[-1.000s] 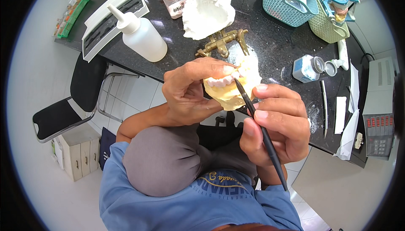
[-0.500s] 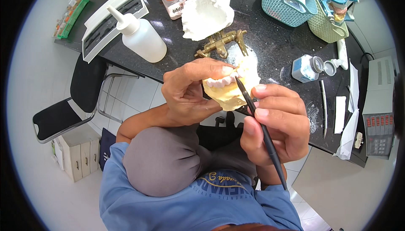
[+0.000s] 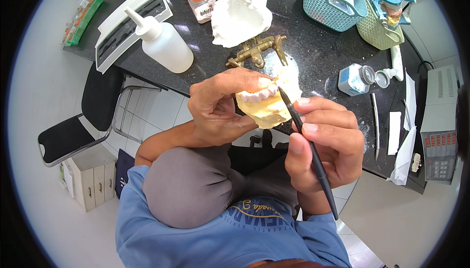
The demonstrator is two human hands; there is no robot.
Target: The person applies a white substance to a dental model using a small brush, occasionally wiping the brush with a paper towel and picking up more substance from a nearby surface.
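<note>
My left hand [image 3: 220,101] grips a yellowish plaster dental cast [image 3: 269,112] by its left side, the thumb over the top and the fingers beneath. A curved row of whitish-pink teeth [image 3: 259,94] runs along the cast. In my right hand [image 3: 328,145] is a slim black carving tool [image 3: 316,162], pinched like a pen between thumb and fingers. Its pointed tip is at the right end of the tooth row; whether it touches cannot be made out. Behind the cast, a brass articulator [image 3: 259,51] lies on the table next to a white plaster piece [image 3: 240,18].
On the black tabletop [image 3: 303,42] stand a squeeze bottle [image 3: 168,47], an orange-capped jar [image 3: 201,3] and an open small jar [image 3: 356,79]. Baskets [image 3: 335,3] are at the back right. A thin metal instrument [image 3: 375,126] lies at right, near a grey control unit [image 3: 438,126].
My right hand has shifted slightly right, and the tool tip has moved from the teeth's front toward the row's right end. My left hand and the cast stay almost still.
</note>
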